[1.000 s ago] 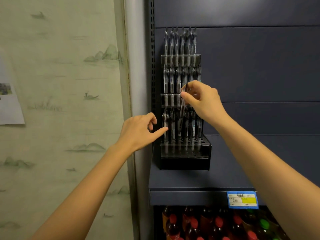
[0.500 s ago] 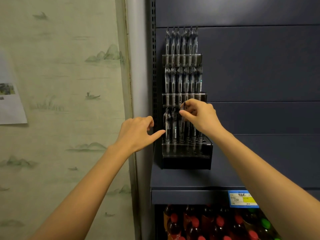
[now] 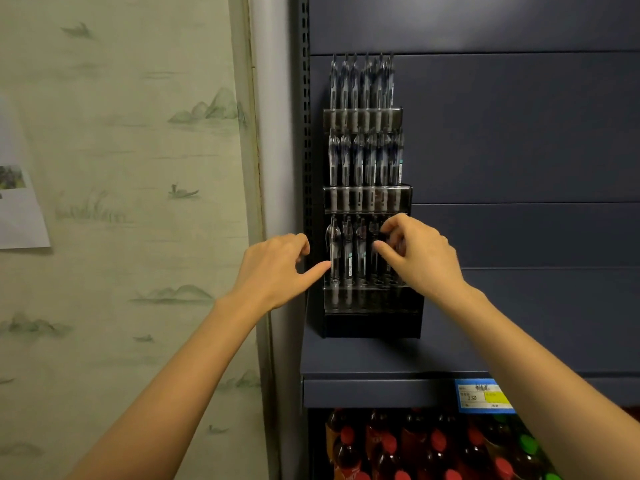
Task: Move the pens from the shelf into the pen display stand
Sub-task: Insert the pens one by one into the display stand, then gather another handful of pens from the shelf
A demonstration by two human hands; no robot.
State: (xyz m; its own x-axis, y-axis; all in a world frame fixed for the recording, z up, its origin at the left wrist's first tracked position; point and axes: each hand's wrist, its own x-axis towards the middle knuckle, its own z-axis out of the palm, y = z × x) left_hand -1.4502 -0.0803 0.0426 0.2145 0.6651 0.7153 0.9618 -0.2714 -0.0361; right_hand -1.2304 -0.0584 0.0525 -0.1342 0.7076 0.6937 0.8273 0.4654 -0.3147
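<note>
Three-tier clear plastic pen display stand (image 3: 372, 325) on dark blue metal shelf (image 3: 363, 358), bottom tier showing three clear-barrelled pens (image 3: 348, 258), right hand (image 3: 422, 258) pinching a fourth pen (image 3: 375, 228) there, hiding others, left hand (image 3: 273, 268) relaxed, thumb touching stand, upper rows uncountable

Shop aisle, dark metal shelving (image 3: 381, 389), price label (image 3: 484, 395) on shelf edge, bottled drinks (image 3: 433, 448) below

Pale green landscape wallpaper (image 3: 121, 133) across the left; paper sheet (image 3: 20, 216) at the far-left edge; dark blue back panels (image 3: 519, 133) at right; price tag (image 3: 483, 394) lower right; red-capped bottles (image 3: 415, 445) beneath; dim light.
</note>
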